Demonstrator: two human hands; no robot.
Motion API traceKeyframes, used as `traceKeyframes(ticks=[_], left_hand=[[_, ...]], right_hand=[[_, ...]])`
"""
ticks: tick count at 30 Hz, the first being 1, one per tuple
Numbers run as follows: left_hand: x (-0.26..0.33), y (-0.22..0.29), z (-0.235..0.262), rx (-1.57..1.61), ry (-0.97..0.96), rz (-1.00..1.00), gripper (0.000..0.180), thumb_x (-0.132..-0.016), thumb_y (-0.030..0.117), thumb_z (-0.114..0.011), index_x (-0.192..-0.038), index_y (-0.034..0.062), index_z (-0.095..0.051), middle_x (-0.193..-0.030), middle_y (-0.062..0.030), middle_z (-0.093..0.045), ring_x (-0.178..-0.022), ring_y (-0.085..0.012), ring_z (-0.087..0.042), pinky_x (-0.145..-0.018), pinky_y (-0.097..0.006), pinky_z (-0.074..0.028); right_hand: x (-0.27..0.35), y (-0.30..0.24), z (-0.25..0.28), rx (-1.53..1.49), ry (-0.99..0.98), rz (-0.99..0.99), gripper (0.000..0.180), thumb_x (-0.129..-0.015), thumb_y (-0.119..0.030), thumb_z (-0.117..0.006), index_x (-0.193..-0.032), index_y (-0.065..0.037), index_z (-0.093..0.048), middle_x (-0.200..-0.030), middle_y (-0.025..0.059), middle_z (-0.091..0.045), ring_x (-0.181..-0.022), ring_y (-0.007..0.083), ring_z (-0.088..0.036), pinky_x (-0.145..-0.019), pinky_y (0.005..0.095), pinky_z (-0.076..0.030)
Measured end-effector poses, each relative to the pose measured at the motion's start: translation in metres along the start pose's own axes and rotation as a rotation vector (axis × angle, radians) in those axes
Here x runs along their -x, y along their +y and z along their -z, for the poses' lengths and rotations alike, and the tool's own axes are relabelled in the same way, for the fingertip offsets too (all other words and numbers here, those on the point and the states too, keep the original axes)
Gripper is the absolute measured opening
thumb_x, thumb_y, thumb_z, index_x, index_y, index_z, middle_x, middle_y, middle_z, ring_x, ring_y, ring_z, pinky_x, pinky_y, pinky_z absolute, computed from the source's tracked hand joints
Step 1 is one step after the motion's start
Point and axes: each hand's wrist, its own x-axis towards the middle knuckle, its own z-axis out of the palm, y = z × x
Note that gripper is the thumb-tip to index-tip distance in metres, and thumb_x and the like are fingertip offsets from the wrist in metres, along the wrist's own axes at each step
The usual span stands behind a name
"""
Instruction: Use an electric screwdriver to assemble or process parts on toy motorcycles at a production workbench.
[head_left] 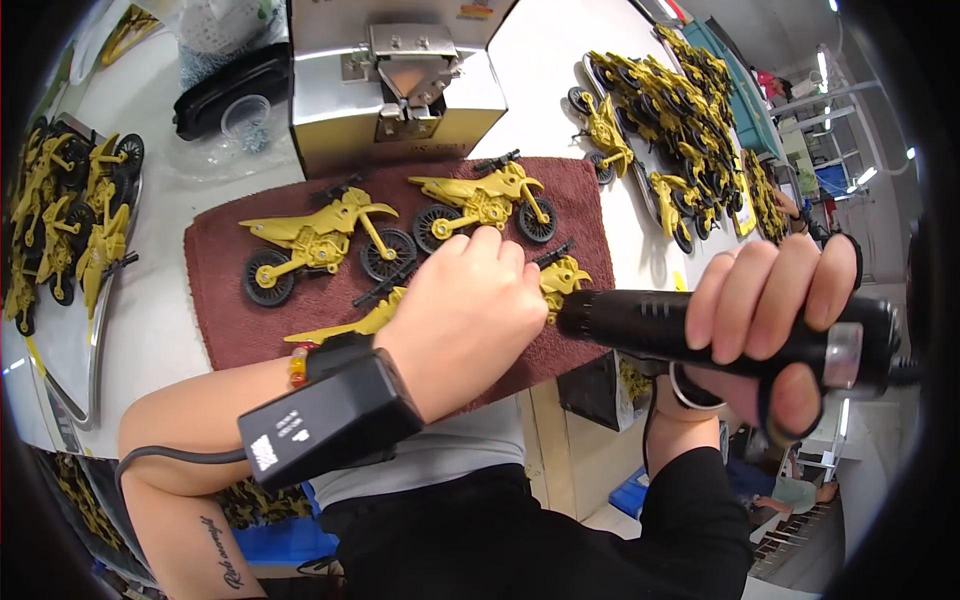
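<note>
Head view | left hand (465,320) pressing down yellow toy motorcycle (560,280) on brown towel (215,290) | right hand (770,320) gripping black electric screwdriver (650,322), tip at motorcycle

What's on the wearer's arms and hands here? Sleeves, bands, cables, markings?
Both forearms are bare, no gloves. The left hand has a black box-shaped wrist unit with small white markings and a grey cable, plus a beaded bracelet. Script tattoo on the left forearm. The right hand wears a thin black wristband.
</note>
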Motion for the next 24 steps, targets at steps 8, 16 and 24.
traceKeyframes(ticks=[8,16,24], left_hand=[[-0.004,0.000,0.009,0.013,0.081,-0.004,0.033,-0.075,0.020,-0.067,-0.100,-0.0016,-0.066,-0.076,-0.0080,-0.057,-0.080,-0.0231,-0.056,-0.070,-0.033,-0.045],[0.000,0.001,-0.002,0.001,0.097,0.022,0.021,-0.074,0.012,-0.059,-0.087,-0.0022,-0.065,-0.072,-0.0074,-0.058,-0.073,-0.0207,-0.057,-0.066,-0.031,-0.045],[0.002,0.003,-0.001,-0.134,0.025,0.017,0.016,-0.076,0.011,-0.058,-0.085,-0.0007,-0.065,-0.073,-0.0057,-0.055,-0.074,-0.0192,-0.057,-0.064,-0.029,-0.045]], right_hand=[[-0.046,0.003,0.022,-0.207,-0.291,-0.063,0.040,-0.067,-0.005,-0.071,-0.093,-0.009,-0.041,-0.075,0.0040,-0.050,-0.062,0.0161,-0.052,-0.056,0.0288,-0.051],[-0.047,0.010,0.010,-0.200,-0.150,-0.132,0.038,-0.071,-0.007,-0.068,-0.094,-0.009,-0.038,-0.077,0.0036,-0.047,-0.063,0.0147,-0.048,-0.054,0.0277,-0.048],[-0.090,-0.007,-0.005,0.185,0.373,0.336,0.028,-0.073,-0.020,-0.066,-0.087,-0.002,-0.049,-0.079,0.0037,-0.044,-0.071,0.0138,-0.044,-0.065,0.0259,-0.038]])
